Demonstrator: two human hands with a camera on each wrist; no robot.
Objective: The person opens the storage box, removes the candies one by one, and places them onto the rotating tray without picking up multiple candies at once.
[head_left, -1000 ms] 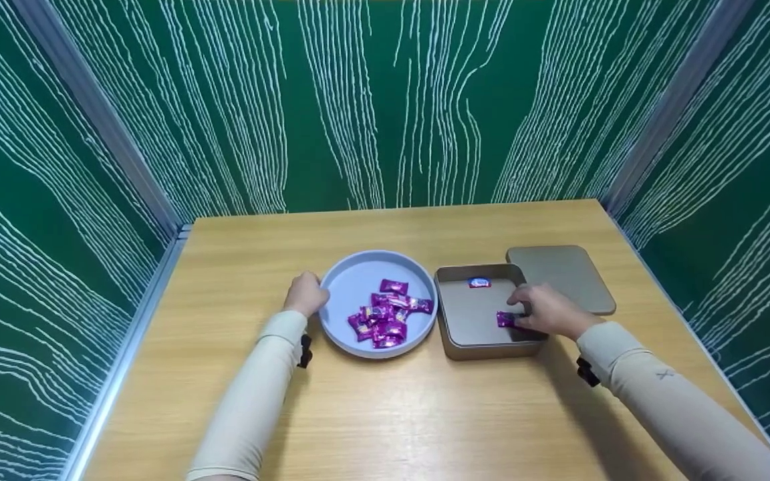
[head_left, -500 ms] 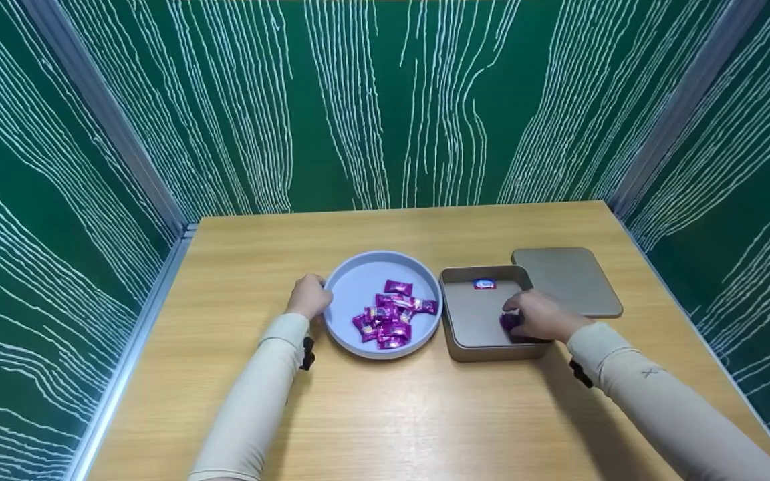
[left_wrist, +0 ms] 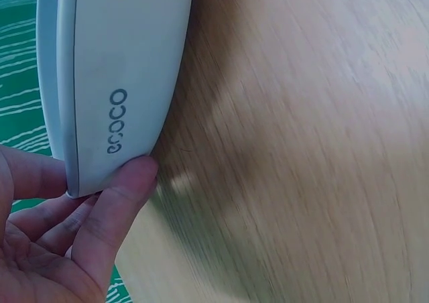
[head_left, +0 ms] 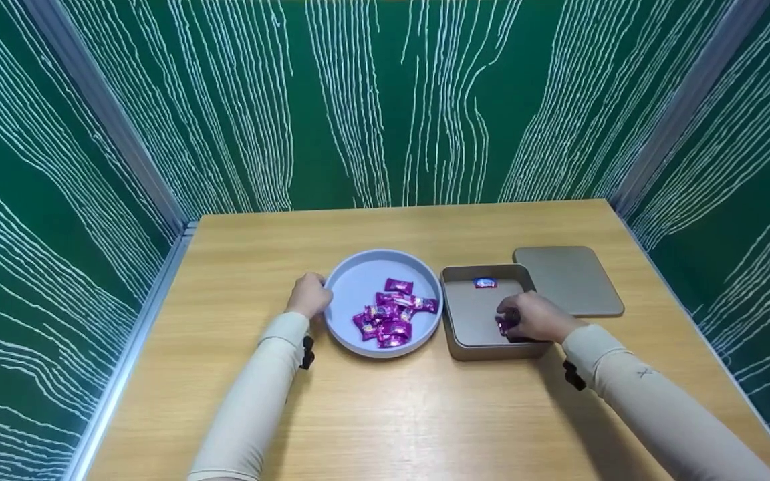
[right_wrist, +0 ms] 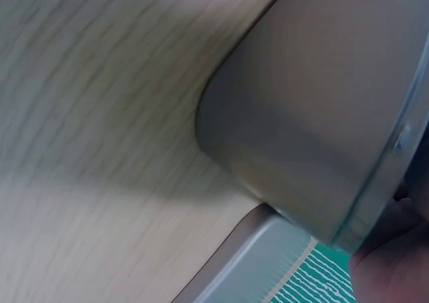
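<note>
My left hand (head_left: 309,295) grips the left edge of a round pale blue-grey dish (head_left: 351,270). In the left wrist view the thumb (left_wrist: 114,216) lies against the dish's outer wall (left_wrist: 127,62), below printed letters. Several purple-wrapped candies (head_left: 385,312) are heaped in the dish. My right hand (head_left: 535,317) reaches into a square brown metal tin (head_left: 468,321) and pinches a purple-wrapped candy (head_left: 505,325) low over its floor; the fingers partly cover it. A blue, red and white candy (head_left: 485,283) lies near the tin's back wall.
The tin's flat lid (head_left: 572,280) lies on the wooden table (head_left: 385,414) behind and right of the tin. The dish stands close beside the tin. Green panels with white lines (head_left: 385,100) enclose the table's back and sides.
My right hand has moved slightly left inside the tin, and its fingers have closed around the purple candy. The left hand keeps its hold on the dish. The view has shifted slightly.
</note>
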